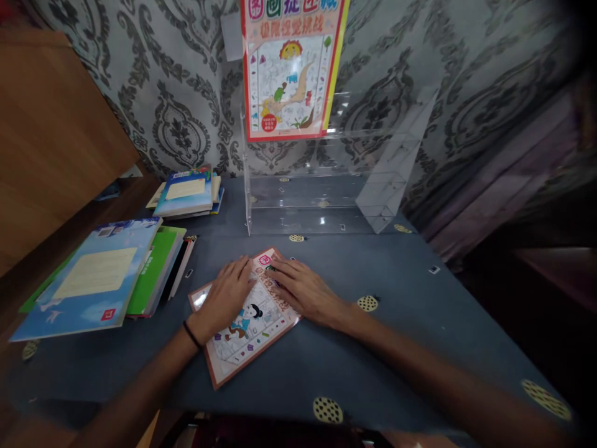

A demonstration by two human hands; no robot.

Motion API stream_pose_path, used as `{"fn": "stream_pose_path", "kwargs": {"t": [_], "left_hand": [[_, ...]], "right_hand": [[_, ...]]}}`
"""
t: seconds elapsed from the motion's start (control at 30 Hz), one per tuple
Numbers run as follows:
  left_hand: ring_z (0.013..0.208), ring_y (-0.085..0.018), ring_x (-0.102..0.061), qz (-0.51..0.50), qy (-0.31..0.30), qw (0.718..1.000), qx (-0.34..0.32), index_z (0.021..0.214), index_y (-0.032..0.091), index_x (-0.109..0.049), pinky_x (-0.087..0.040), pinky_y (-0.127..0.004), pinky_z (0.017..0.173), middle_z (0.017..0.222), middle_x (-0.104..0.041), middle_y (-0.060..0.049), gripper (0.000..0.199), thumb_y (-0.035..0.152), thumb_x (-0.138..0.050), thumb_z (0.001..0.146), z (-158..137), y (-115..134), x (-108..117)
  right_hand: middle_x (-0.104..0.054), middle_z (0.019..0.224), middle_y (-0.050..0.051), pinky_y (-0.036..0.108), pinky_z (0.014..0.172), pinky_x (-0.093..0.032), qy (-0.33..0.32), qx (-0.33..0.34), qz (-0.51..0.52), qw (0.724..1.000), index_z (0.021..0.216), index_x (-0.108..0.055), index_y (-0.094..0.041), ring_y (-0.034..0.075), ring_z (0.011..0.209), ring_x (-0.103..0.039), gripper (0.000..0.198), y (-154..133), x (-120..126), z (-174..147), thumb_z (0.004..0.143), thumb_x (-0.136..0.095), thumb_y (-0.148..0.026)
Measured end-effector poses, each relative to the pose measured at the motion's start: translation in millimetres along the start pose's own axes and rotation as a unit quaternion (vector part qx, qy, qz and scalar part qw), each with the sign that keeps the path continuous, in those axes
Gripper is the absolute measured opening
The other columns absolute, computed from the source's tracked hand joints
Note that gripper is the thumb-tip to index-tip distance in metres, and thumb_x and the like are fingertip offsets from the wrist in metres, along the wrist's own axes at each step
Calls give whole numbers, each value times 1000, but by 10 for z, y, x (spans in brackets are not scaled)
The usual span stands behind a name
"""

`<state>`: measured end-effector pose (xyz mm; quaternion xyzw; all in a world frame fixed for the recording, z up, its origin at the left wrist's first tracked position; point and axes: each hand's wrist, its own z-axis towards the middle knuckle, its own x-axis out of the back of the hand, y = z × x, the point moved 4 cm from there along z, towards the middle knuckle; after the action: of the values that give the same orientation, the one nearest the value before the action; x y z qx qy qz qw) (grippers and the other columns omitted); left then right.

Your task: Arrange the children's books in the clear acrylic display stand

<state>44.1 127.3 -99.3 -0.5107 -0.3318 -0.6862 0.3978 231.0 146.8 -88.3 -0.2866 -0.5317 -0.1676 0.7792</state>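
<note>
Pressing flat on puzzle book: left hand and right hand, both palm-down, fingers spread, grasping nothing. Book lies tilted on blue tablecloth, centre of table. Book stack to left, second stack behind it. Clear acrylic stand beyond book, another book propped atop.

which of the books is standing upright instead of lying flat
The red-bordered picture book standing in the clear acrylic rack by the wall; every other book lies flat on the table.
</note>
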Motion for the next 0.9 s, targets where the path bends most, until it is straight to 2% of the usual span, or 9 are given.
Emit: {"fn": "stream_pose_path", "kwargs": {"t": [0.1,0.23,0.47,0.6,0.9], "left_hand": [[135,-29,-53,-12,10,1000,2,140,9,-49,-44,-49,111,144,-56,-21,43,30,-36,105,-28,-21,-95],[135,-28,-54,-34,19,999,6,142,12,-48,-44,-52,111,144,-57,-20,44,31,-35,105,-19,-46,-108],[134,-29,-55,-37,24,999,9,140,9,-51,-45,-50,112,144,-57,-20,45,31,-33,105,-18,-21,-52],[135,-29,-54,-34,16,999,22,140,10,-52,-45,-51,112,145,-57,-20,46,32,-31,106,-20,-17,-28],[136,-29,-53,-45,9,999,20,142,12,-50,-43,-53,113,145,-56,-19,48,35,-29,106,-20,-11,-5]], "right_hand": [[-57,146,12,54,116,-39,-23,6,31,999,141,-55,-19,26,139,-49,42,138,-86,177,100,-46,-24],[-53,151,9,53,118,-38,-18,-7,48,999,144,-53,-23,23,142,-47,43,302,-137,281,102,-42,-24],[-48,154,12,52,121,-34,-17,-38,53,998,143,-53,-17,23,145,-42,44,338,-159,317,102,-41,-24],[-49,154,11,52,121,-33,-17,-47,70,996,144,-53,-18,23,145,-42,44,328,-133,203,101,-42,-23],[-51,152,7,55,121,-32,-8,-50,122,991,141,-56,-23,21,142,-47,40,271,21,-352,104,-41,-25]]}}
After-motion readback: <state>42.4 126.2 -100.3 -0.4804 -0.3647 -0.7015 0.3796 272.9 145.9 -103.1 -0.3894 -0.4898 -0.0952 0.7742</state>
